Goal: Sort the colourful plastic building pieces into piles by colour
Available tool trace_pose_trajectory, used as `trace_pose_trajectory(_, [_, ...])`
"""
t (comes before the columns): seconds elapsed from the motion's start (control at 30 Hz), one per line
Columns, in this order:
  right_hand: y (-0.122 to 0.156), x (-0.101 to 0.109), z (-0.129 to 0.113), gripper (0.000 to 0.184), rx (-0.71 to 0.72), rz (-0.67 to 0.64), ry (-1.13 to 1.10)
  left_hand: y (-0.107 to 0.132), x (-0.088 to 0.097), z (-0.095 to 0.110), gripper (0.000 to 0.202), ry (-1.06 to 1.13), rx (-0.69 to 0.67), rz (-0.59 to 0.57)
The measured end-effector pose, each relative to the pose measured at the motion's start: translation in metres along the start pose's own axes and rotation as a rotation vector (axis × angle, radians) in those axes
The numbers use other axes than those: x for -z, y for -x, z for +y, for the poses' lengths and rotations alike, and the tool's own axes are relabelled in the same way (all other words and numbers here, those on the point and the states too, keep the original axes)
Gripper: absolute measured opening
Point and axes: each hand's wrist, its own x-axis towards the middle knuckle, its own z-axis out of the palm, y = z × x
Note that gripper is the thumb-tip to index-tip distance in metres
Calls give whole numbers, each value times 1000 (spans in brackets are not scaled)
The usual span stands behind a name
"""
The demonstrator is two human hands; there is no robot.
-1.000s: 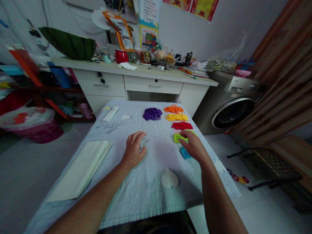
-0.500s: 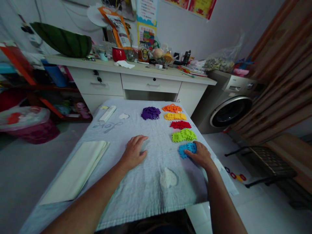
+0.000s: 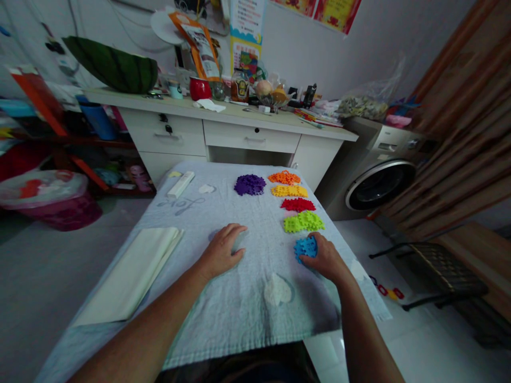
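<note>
A washing machine [image 3: 379, 181] stands to the right, beyond the far corner of the desk [image 3: 120, 340]. A pale blue towel [image 3: 239, 314] covers the desk top. On the towel's left side lies a folded cream cloth [image 3: 131, 276], well apart from both hands.

The left hand [image 3: 221, 250] lies palm down near the middle of the towel, fingers stretched flat and close together, holding nothing. The right hand [image 3: 325, 259] sits near the right edge. Its fingers and thumb curl around the near side of the blue pile [image 3: 305, 247] and touch it, but whether they pinch any piece cannot be told.

The blue pile of small toothed plastic pieces lies on the towel, nearest in a column of sorted colours. Beyond it in turn come the green pile [image 3: 303, 222], the red pile [image 3: 297, 205], the yellow pile [image 3: 289, 191] and the orange pile [image 3: 283, 177]. A purple pile [image 3: 249, 184] sits just left of the orange and yellow ones.

A white heart patch [image 3: 278, 291] shows on the towel between the two forearms.
</note>
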Motion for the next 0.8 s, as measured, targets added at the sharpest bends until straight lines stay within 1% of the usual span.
trace_pose_trajectory(0.1, [2, 0, -4, 58, -5, -21, -17, 0, 1, 1, 52, 9, 12, -8])
trace_pose_trajectory(0.23, [2, -3, -9, 57, 92, 54, -54, 0, 0, 2, 52, 14, 21, -13])
trace_pose_trajectory(0.33, [2, -4, -12, 52, 146, 96, -56, 0, -1, 0, 51, 10, 21, -20])
trace_pose_trajectory(0.43, [2, -3, -15, 45, 141, 122, -49, 0, -1, 0, 51, 2, 24, -29])
trace_pose_trajectory(0.53, [1, 0, -17, 42, 102, 99, -60, 0, -1, 1, 50, 0, 26, -26])
trace_pose_trajectory(0.67, [1, 3, -20, 43, 54, 44, -95, 0, 0, 2, 48, 2, 29, -29])
trace_pose_trajectory(0.8, [3, 6, -22, 43, 56, 44, -126, 0, -1, 0, 48, 7, 29, -33])
